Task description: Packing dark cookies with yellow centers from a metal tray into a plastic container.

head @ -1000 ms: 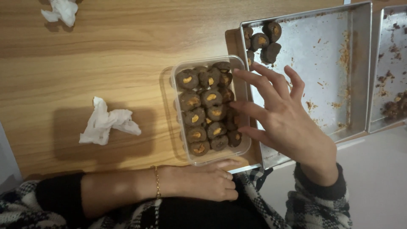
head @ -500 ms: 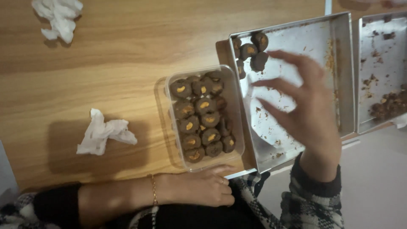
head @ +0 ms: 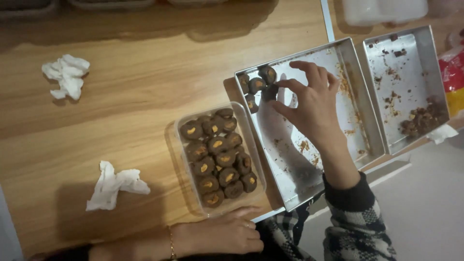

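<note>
My right hand has left the box and now reaches into the tray, fingertips pinching a dark sweet there; left hand rests loosely open beside the nearly full box.

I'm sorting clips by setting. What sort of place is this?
Probably a small sweets-packing bench in a kitchen or home workshop. Crumb-strewn metal baking trays sit on a wooden table, a clear plastic box holds rows of dark, nut-topped sweets, and the right hand picks at the few left in a tray.
</note>
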